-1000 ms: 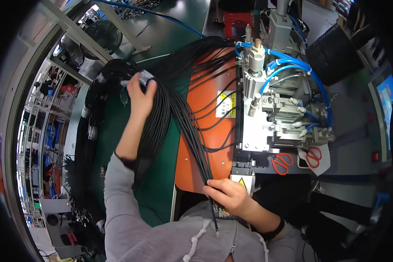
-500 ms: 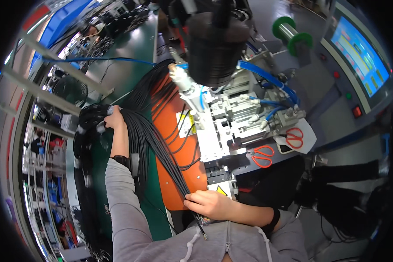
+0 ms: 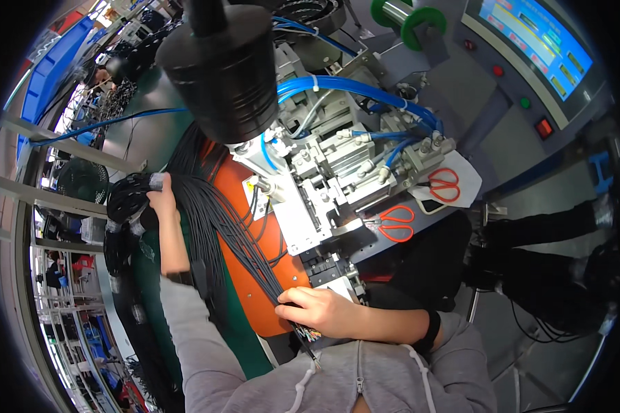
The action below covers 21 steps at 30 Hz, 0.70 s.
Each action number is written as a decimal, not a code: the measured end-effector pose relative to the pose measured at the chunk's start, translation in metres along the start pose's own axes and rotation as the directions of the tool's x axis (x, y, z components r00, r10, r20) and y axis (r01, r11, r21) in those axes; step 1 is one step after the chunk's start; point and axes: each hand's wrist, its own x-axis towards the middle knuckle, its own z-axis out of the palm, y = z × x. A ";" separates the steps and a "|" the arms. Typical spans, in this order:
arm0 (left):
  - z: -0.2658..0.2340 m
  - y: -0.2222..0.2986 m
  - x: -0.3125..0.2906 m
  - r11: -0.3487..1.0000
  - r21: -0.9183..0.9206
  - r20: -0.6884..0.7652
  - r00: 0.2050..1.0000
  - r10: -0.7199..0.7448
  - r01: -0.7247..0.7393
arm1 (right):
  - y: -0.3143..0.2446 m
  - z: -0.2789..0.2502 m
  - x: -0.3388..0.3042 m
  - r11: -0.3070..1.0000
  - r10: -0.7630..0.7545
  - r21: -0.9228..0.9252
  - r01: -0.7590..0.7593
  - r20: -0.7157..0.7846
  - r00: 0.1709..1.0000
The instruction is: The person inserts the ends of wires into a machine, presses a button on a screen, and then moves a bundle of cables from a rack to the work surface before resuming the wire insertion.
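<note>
A thick bundle of black cables (image 3: 210, 213) runs from the coiled end at my left across the orange board (image 3: 235, 180) toward my body. My left hand (image 3: 162, 195) is closed on the bundle at its bound, looped part. Close to my chest, my right hand (image 3: 320, 312) grips the cables near their free ends. Stripped ends with coloured wires (image 3: 308, 334) stick out below its fingers. Just beyond my right hand stands a metal bench machine (image 3: 344, 172) with pneumatic cylinders and blue hoses. Its lower front block lies partly behind that hand.
Red-handled scissors (image 3: 397, 224) and a second red-handled pair (image 3: 445, 186) lie right of the machine. A dark lamp-like cylinder (image 3: 220, 76) hangs over the work. A touchscreen (image 3: 541, 48) and a green-flanged wire spool (image 3: 410, 20) stand at the far right. More black cable bundles (image 3: 537, 265) hang at right.
The view has turned, so the machine and screen appear farther left and higher. Both hands keep their hold on the cables. More of the coloured wire ends shows below my right hand.
</note>
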 end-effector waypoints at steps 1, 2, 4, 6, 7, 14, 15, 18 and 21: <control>-0.012 0.014 -0.026 0.996 0.005 0.043 0.995 0.086 -0.086 | 0.000 -0.001 0.000 0.999 0.010 0.033 -0.010 -0.010 1.000; -0.021 0.030 -0.061 0.971 -0.120 0.097 0.971 0.220 -0.208 | 0.000 -0.002 -0.001 0.997 0.023 0.070 -0.021 -0.018 1.000; -0.063 0.064 -0.137 0.787 -0.249 0.418 0.670 0.613 -0.565 | 0.000 -0.004 0.000 0.991 0.036 0.129 -0.025 -0.087 0.996; -0.095 0.102 -0.193 0.597 -0.279 0.706 0.261 0.658 -0.752 | 0.000 -0.005 0.003 0.984 0.048 0.177 -0.022 -0.143 0.989; -0.104 0.115 -0.217 0.578 -0.359 0.800 0.077 0.594 -0.733 | 0.000 -0.006 0.005 0.981 0.052 0.193 -0.021 -0.157 0.986; -0.069 0.111 -0.255 0.260 -0.605 0.434 -0.038 0.900 -0.753 | -0.016 -0.025 0.015 0.914 0.177 0.398 -0.083 -0.206 0.962; -0.064 0.107 -0.254 0.243 -0.595 0.442 -0.059 0.895 -0.766 | -0.018 -0.031 0.011 0.929 0.184 0.358 -0.092 -0.232 0.955; -0.047 0.100 -0.263 0.166 -0.619 0.370 -0.099 0.924 -0.768 | -0.013 -0.045 -0.001 0.975 0.214 0.118 -0.187 -0.294 0.932; -0.037 0.101 -0.278 0.088 -0.582 0.346 -0.148 0.926 -0.808 | -0.006 -0.054 -0.015 0.961 0.276 0.109 -0.255 -0.312 0.909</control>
